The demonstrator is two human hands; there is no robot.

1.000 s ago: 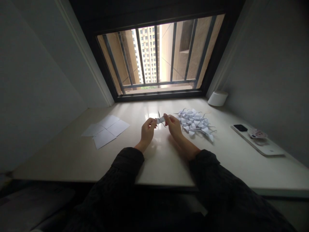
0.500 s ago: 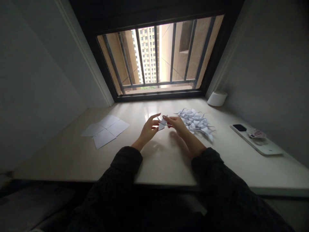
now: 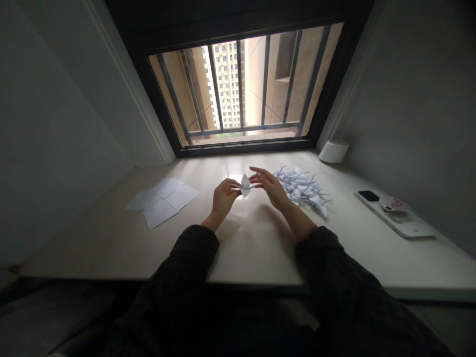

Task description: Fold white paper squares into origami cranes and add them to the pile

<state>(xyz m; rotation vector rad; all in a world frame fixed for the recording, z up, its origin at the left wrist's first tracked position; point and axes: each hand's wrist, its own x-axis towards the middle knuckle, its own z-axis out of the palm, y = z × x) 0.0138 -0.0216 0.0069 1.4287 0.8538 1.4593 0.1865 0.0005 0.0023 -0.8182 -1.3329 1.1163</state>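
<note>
My left hand (image 3: 223,196) is curled, with thumb and forefinger pressed together on the left tip of a small folded paper crane (image 3: 245,184). My right hand (image 3: 274,188) takes the opposite tip between thumb and forefinger, while its other fingers (image 3: 259,171) fan out loosely above. The crane hangs between the two hands, just above the desk and near its middle, with its body pointing down.

A barred window (image 3: 241,89) fills the wall ahead, with tall buildings beyond it. Below it runs the pale, glossy desk (image 3: 260,248), set between two plain walls. A heap of finished cranes (image 3: 303,191) lies just right of my right hand. Flat white sheets (image 3: 163,201) lie well off to the left. A white phone (image 3: 394,215) rests near the right wall, and a round white container (image 3: 334,150) stands in the far right corner.

Half a second ago my left fingers were stretched open beside the paper and only the right hand gripped it. Now the left has closed on it, the right fingers have spread, and the crane is drawn out sideways.
</note>
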